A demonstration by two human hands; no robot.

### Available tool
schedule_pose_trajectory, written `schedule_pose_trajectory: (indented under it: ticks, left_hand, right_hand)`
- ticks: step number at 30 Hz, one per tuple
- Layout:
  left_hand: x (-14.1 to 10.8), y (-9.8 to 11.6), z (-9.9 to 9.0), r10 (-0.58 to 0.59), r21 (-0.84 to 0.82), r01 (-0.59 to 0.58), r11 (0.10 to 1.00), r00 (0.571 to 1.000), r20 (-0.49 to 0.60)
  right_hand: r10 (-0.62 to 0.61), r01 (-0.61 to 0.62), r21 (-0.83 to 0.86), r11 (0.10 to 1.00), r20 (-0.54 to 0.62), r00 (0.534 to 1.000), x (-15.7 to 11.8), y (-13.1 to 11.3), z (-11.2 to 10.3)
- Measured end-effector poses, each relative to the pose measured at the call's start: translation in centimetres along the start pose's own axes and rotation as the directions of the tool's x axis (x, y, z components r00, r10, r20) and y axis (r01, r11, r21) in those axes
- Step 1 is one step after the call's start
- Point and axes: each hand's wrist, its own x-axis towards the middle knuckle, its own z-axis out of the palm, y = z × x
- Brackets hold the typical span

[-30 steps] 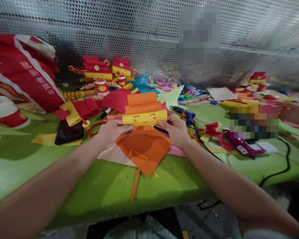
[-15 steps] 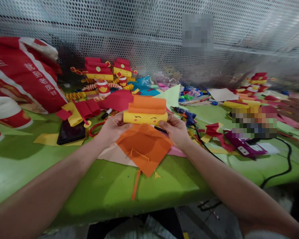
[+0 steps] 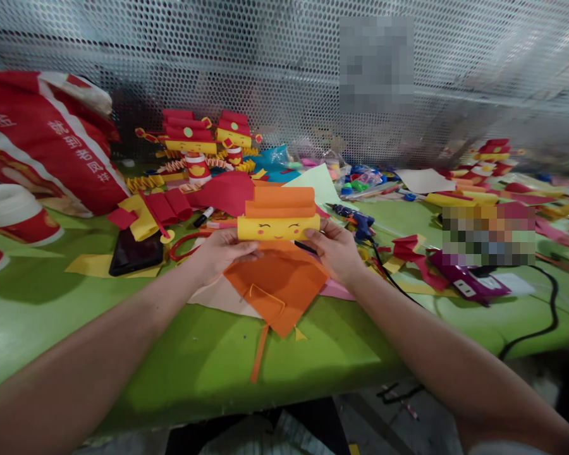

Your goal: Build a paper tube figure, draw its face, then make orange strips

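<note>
Light laid a pale sheen on the desk (image 3: 208,357) at left; shadow darkened its front; two patches were pixelated.

The left hand (image 3: 225,253) and right hand (image 3: 337,254) are bare, forearms (image 3: 436,335) too; pale sleeve (image 3: 493,447) at four o'clock, dark legwear (image 3: 320,420) at six.

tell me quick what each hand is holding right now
Left hand: closed, holding the paper face at its left end.
Right hand: closed, pinching its right end.
</note>
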Motion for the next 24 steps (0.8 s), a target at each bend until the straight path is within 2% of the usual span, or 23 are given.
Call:
schedule_pose_trajectory:
  ticks: [3,8,15,24]
  left_hand:
    - [-0.1,0.08,0.1,-0.023,0.007,0.023,1.0,1.0,-0.016]
    - [-0.02,0.07,0.05,0.002,-0.002,-0.002,1.0,0.999,-0.048]
    - [-0.04,0.1,0.02,0.027,-0.02,-0.028,0.999,0.999,-0.032]
    - [-0.19,0.22,0.17,-0.042,0.049,0.045,0.998,0.998,-0.057]
  right_hand:
    - [0.021,-0.021,-0.029,0.999,0.004,1.0,-0.02,0.06,-0.07]
    - [0.054,-0.052,-0.033,0.998,0.06,0.997,-0.14,-0.02,-0.2]
    - [0.03,-0.022,-0.072,0.997,0.111,0.993,-0.04,0.27,-0.36]
    - [0.019,-0.014,-0.1,0.995,0.044,0.999,0.01,0.53,-0.67]
